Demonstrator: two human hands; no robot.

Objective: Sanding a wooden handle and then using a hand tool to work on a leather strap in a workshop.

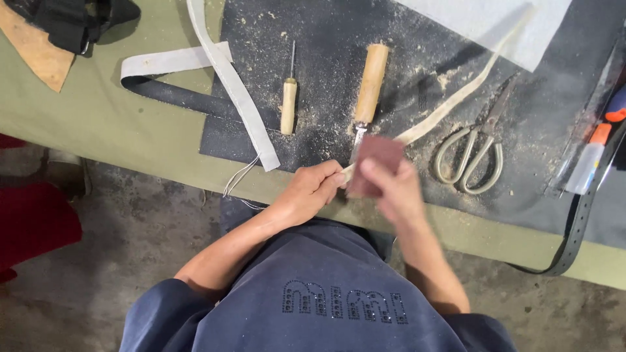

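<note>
Hands meet at the near edge of the table (130, 130): our left hand (310, 192) pinches the end of a pale strip (450, 101) that runs up across the dark mat (326, 39), fingers clenched on it. Our right hand (394, 189) grips a reddish-brown sanding pad (375, 163) against that end, slightly blurred. We note a wooden-handled knife (368, 88), an awl (289, 98) and scissors (473, 146) lying just beyond.

The left hand (313, 190) is curled into a loose fist, knuckles up, fingertips pinched together toward the right hand (393, 188). The right hand is blurred, fingers bent and closed in a grip, both bare forearms angling inward so the hands nearly meet.
</note>
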